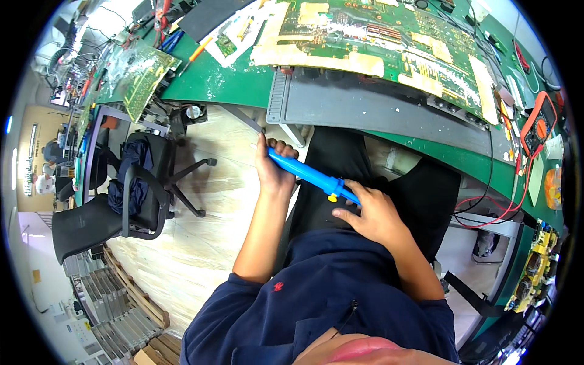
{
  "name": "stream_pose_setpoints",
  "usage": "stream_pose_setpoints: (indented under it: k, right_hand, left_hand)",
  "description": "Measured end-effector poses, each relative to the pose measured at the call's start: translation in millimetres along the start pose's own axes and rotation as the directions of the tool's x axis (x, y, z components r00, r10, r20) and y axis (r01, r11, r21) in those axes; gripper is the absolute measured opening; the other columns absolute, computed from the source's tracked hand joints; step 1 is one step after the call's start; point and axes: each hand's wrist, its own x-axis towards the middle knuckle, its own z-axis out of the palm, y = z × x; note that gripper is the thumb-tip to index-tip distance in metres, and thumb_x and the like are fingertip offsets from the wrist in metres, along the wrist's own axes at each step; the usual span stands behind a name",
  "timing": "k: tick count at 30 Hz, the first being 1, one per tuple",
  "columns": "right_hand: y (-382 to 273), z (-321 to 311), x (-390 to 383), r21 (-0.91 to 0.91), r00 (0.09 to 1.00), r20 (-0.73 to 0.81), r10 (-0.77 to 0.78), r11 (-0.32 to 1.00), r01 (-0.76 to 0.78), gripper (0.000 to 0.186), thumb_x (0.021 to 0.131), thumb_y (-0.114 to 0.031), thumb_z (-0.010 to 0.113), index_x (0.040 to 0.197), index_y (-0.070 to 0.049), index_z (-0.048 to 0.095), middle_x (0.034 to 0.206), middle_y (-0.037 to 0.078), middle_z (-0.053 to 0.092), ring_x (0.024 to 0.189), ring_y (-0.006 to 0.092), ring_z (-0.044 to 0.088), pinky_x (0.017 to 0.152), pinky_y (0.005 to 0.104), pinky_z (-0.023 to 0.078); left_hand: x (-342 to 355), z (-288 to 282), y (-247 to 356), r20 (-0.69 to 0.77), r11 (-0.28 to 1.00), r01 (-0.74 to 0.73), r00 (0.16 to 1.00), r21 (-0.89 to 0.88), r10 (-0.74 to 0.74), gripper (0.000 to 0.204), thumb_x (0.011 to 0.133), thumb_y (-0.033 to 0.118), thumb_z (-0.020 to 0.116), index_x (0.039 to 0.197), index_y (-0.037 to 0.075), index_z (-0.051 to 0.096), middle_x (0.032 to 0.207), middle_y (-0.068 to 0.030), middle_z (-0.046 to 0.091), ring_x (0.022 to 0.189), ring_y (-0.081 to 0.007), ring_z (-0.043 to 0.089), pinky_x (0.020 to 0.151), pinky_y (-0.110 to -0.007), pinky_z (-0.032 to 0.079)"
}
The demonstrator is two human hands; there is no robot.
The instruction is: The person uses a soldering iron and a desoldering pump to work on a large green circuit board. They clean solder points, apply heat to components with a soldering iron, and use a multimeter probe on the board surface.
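Head view: left hand (277, 175) grips the blue tube (308, 173), its other end apparently in right hand (378, 213).

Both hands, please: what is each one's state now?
Left hand: closed, holding the blue tube near one end.
Right hand: holding it near the other end.

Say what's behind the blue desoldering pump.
Around the blue desoldering pump, the backdrop is mostly black trousers, with pale floor beyond the left hand. Whatever lies directly behind its barrel is covered; the right hand hides its right end.
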Motion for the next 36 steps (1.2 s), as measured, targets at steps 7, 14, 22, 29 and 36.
stream_pose_setpoints:
  k: [7, 14, 22, 29, 36]
  right_hand:
    - [4.3, 2.7, -7.1, 0.206, 0.980, -0.141, -0.142, 0.964, 0.170, 0.059, 0.078, -0.040, 0.075, 0.117, 0.000, 0.057, 0.096, 0.019, 0.067, 0.086, 0.0373, 0.066, 0.076, 0.0416, 0.052]
    - [-8.2, -2.1, -23.4, 0.361, 0.894, -0.319, -0.316, 0.831, 0.423, 0.056, 0.080, -0.030, 0.074, 0.119, 0.004, 0.052, 0.102, 0.021, 0.062, 0.086, 0.0336, 0.064, 0.075, 0.0368, 0.051]
    - [-41.7, -36.6, -38.1, 0.416, 0.854, -0.391, -0.344, 0.761, 0.497, 0.063, 0.081, -0.031, 0.075, 0.124, 0.005, 0.048, 0.103, 0.021, 0.060, 0.093, 0.0345, 0.061, 0.082, 0.0379, 0.049]
    - [-26.8, -119.1, -71.4, 0.119, 0.719, -0.610, -0.335, 0.858, 0.500, 0.045, 0.077, -0.018, 0.077, 0.114, 0.000, 0.060, 0.096, 0.012, 0.066, 0.090, 0.0229, 0.063, 0.082, 0.0332, 0.049]
    - [18.5, -182.7, -90.8, 0.124, 0.595, -0.796, -0.111, 0.932, 0.340, 0.023, 0.090, -0.016, 0.065, 0.100, 0.004, 0.065, 0.087, 0.008, 0.067, 0.081, 0.0130, 0.063, 0.076, 0.0254, 0.047]
  left_hand:
    - [-55.3, 49.9, 3.7, -0.011, 0.971, -0.174, 0.984, 0.164, 0.179, 0.030, 0.095, 0.032, 0.055, 0.075, 0.013, 0.043, 0.062, 0.0022, 0.033, 0.056, -0.0112, 0.034, 0.058, -0.028, 0.036]
    - [-108.7, 88.4, 16.1, 0.611, 0.703, -0.563, 0.758, 0.434, 0.230, 0.044, 0.095, 0.034, 0.053, 0.126, 0.006, 0.039, 0.086, -0.0074, 0.050, 0.078, -0.0190, 0.052, 0.076, -0.034, 0.047]
    - [-133.0, 102.7, 7.9, 0.615, 0.551, -0.446, 0.772, 0.705, -0.162, 0.059, 0.083, 0.014, 0.071, 0.131, -0.003, 0.041, 0.110, -0.0173, 0.062, 0.103, -0.0244, 0.061, 0.089, -0.037, 0.050]
    - [-74.3, 136.1, 106.0, 0.612, 0.167, -0.688, 0.712, 0.706, 0.344, 0.041, 0.099, 0.027, 0.049, 0.124, -0.005, 0.052, 0.075, -0.0029, 0.057, 0.059, -0.0074, 0.052, 0.052, -0.022, 0.042]
    - [44.2, 127.4, 168.4, 0.573, -0.358, -0.483, 0.792, 0.799, 0.210, 0.040, 0.090, 0.028, 0.063, 0.106, -0.009, 0.060, 0.066, 0.0002, 0.054, 0.057, -0.0067, 0.046, 0.051, -0.024, 0.037]
